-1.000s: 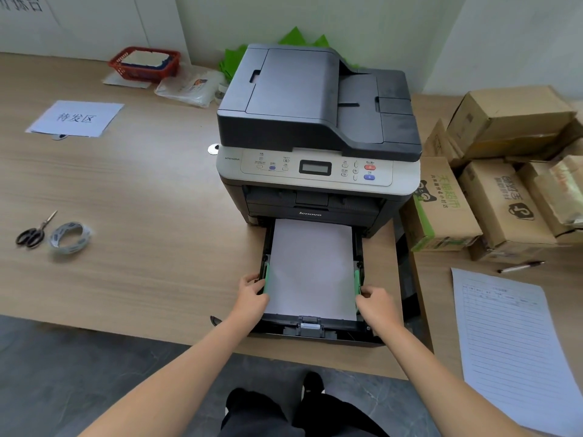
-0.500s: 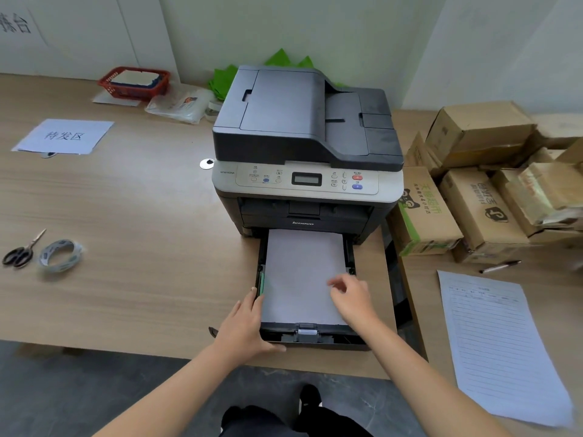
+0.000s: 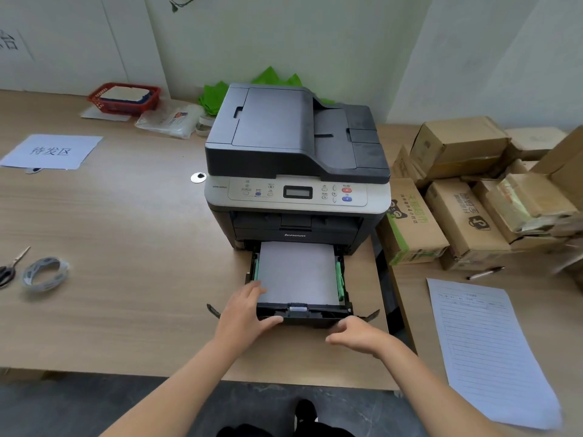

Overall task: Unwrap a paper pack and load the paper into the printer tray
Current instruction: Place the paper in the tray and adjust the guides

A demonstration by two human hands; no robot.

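Cardboard boxes (image 3: 467, 200) right of printer (image 3: 296, 146); left hand (image 3: 243, 313) flat on tray (image 3: 315, 315), right hand (image 3: 359, 337) loose.

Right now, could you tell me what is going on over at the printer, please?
A person is loading the printer. Its tray is pulled out with white paper lying flat in it. The left hand rests on the tray's front left corner; the right hand is just before the front right corner, fingers loosely curled, holding nothing. The tray is not yet pushed in.

Scissors (image 3: 8, 270), tape roll (image 3: 42, 283), cardboard boxes (image 3: 467, 216)
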